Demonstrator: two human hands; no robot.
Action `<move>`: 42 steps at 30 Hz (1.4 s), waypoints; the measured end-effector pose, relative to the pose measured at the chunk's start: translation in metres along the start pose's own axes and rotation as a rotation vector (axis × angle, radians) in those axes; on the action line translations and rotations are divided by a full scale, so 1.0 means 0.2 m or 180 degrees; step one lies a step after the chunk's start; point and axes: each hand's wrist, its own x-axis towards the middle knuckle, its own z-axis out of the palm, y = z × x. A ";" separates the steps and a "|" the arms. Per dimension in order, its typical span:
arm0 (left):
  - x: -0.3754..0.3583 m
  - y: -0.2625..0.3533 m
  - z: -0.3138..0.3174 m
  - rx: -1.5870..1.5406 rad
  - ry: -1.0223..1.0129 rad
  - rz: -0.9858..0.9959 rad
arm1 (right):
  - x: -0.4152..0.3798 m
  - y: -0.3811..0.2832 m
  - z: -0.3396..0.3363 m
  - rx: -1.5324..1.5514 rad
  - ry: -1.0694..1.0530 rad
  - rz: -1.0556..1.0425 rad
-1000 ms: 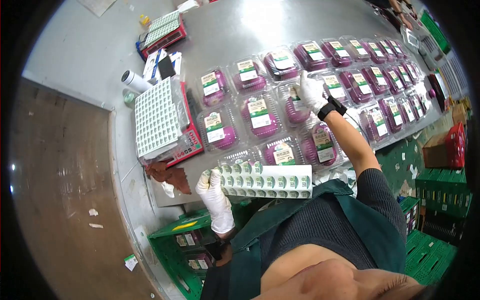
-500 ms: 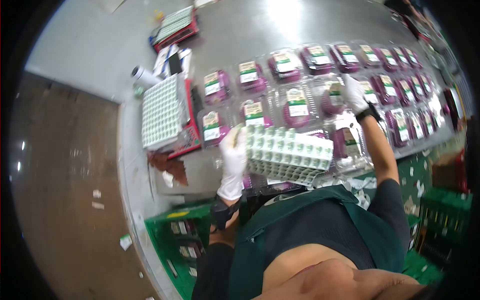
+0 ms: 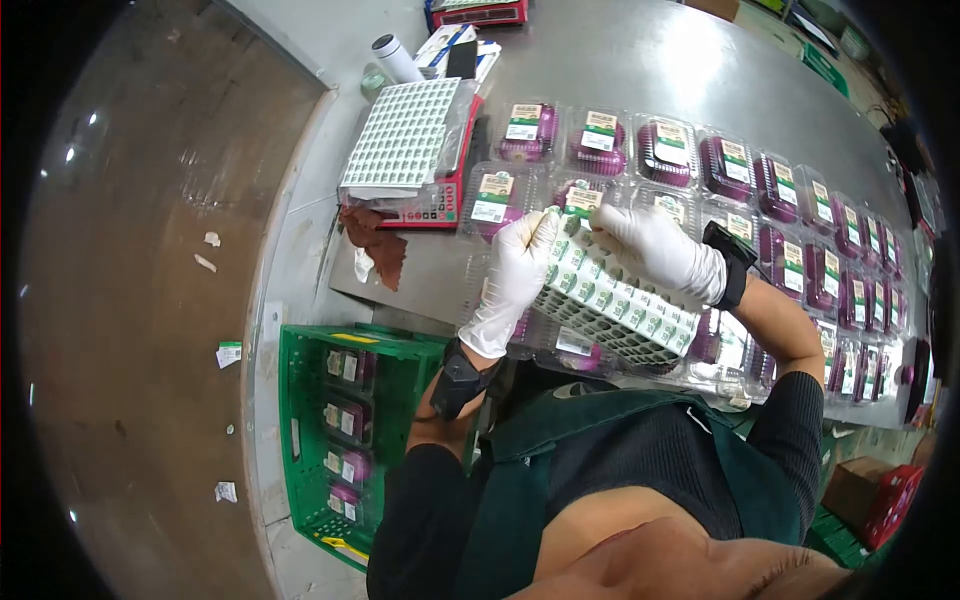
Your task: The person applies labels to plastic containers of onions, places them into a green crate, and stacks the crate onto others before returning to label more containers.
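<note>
My left hand [image 3: 508,285], in a white glove, grips the upper left end of a bent sheet of stickers [image 3: 625,305] with rows of small green and white labels. Over the sheet's top edge is my right hand [image 3: 662,252], also gloved, its fingers curled together near the left thumb. Whether a label is between those fingertips is hidden. Behind and beside both hands stand rows of clear plastic clamshell packs [image 3: 727,165] holding purple produce. Many packs carry a green, white and tan label; some are partly covered by my hands and the sheet.
On the metal table [image 3: 640,60], a stack of label sheets [image 3: 405,130] lies on a red box [image 3: 425,208]. A white bottle [image 3: 397,58] and a dark phone [image 3: 462,60] are behind it. Below left, a green crate [image 3: 300,440] contains several packs.
My right hand has come back from the packs on the right to the top edge of the sticker sheet. My left hand still holds the sheet, and the view has turned.
</note>
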 end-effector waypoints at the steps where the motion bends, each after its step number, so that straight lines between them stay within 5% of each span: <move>1: 0.02 -0.02 -0.03 0.0085 -0.0001 -0.0172 | 0.00 0.01 0.02 -0.0018 0.0127 -0.0221; 3: 0.07 -0.07 -0.10 0.0184 0.0093 -0.0444 | 0.05 0.01 0.07 0.0705 0.0522 -0.0263; 6: 0.09 -0.09 -0.27 -0.0980 0.0312 -0.1232 | 0.28 0.15 0.00 0.2845 0.1107 0.1812; 8: 0.07 -0.12 -0.37 -0.0930 0.0252 -0.1293 | 0.50 0.46 0.08 0.3359 0.1504 0.1980; 13: 0.06 -0.06 -0.53 -0.1146 0.0386 -0.1143 | 1.04 1.04 0.41 0.1185 0.2026 0.1677; 17: 0.10 -0.12 -0.63 -0.1330 0.0593 -0.1142 | 1.25 1.14 0.55 0.0714 0.2079 0.1579; 20: 0.14 -0.15 -0.66 -0.1304 0.0650 -0.1146 | 1.24 1.21 0.61 -0.0920 0.1705 0.1627; 24: 0.15 -0.17 -0.66 -0.1431 0.0707 -0.1259 | 0.95 1.35 0.48 0.0027 0.2327 0.1903; 25: 0.16 -0.16 -0.64 -0.1545 0.0607 -0.1284 | 0.87 1.26 0.41 -0.0202 0.2059 0.2446; 28: 0.17 -0.18 -0.55 -0.1479 0.0437 -0.1305 | 0.73 1.29 0.37 -0.1271 0.1871 0.2715; 32: 0.17 -0.17 -0.46 -0.1435 0.0333 -0.1334 | 0.46 1.33 0.16 -0.1002 0.2370 0.3108; 34: 0.16 -0.17 -0.41 -0.1382 0.0238 -0.1321 | 0.33 1.35 0.09 -0.0741 0.1994 0.3514; 37: 0.16 -0.14 -0.33 -0.1250 0.0255 -0.1235 | 0.25 1.48 0.06 -0.2219 0.1282 0.3702; 42: 0.12 -0.12 -0.23 -0.1190 0.0210 -0.1199 | -0.15 1.53 -0.24 -0.1154 0.2224 0.4115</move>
